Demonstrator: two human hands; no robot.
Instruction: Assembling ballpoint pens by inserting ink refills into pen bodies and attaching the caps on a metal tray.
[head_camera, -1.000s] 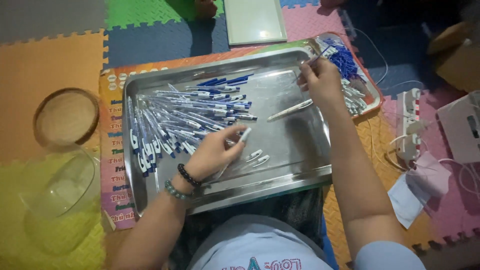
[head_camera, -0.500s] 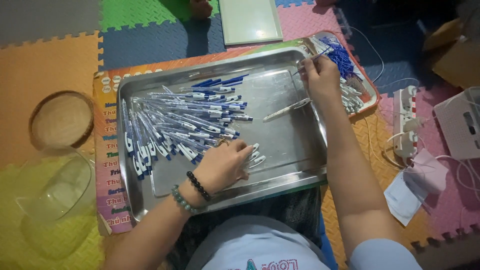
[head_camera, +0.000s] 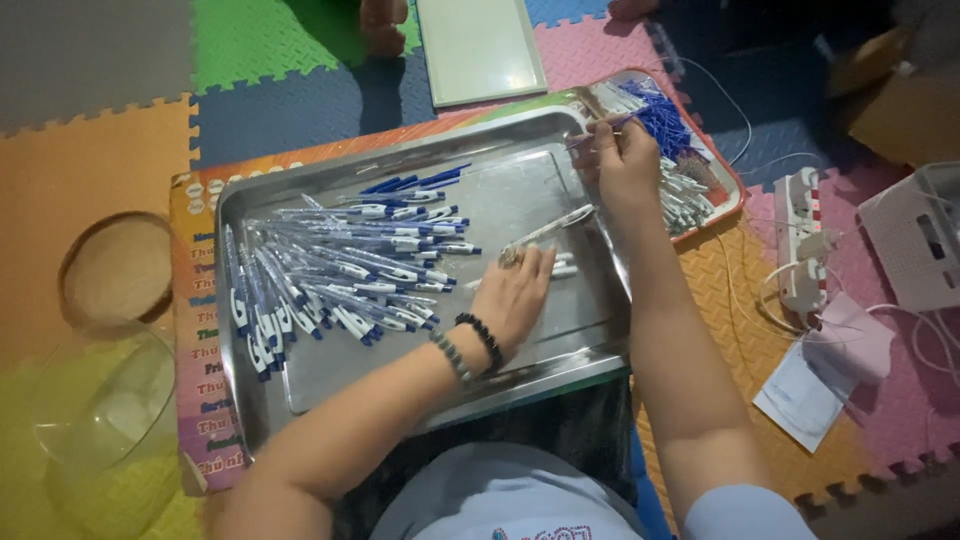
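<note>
left hand (head_camera: 515, 292) hiding pen parts (head_camera: 560, 268) — blurred

A brown cardboard box (head_camera: 895, 105) sits at my far right, a flat pale-green rectangular panel (head_camera: 480, 45), maybe a screen, lies beyond my steel tray (head_camera: 300, 385), and the colourful printed board (head_camera: 205, 330) under it shows lettering.

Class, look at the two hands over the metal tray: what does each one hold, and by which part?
The right hand pinches a thin pen refill near its middle. The left hand rests on small pen parts in the tray; any grip is hidden.
</note>
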